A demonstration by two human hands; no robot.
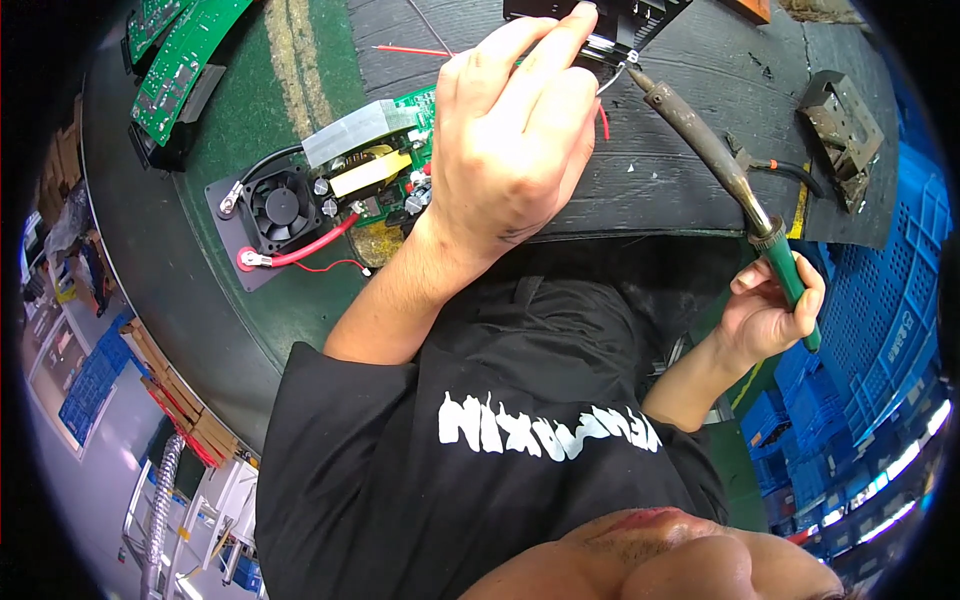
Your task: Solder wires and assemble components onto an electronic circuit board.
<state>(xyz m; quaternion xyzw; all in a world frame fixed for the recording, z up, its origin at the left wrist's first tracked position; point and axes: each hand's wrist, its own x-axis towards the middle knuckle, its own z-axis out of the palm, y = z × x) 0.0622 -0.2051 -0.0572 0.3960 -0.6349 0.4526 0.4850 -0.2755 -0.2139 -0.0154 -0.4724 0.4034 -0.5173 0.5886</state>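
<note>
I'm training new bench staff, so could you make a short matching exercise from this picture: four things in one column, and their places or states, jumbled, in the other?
Things
1. Soldering iron
2. Fan
3. Thick red cable
4. Blue crates

Places and states
A. Curving just below the fan in the picture
B. Stacked along the right side of the picture
C. Held by its green handle in the right hand
D. Black, on a dark plate

Right pairs: 1-C, 2-D, 3-A, 4-B
</note>
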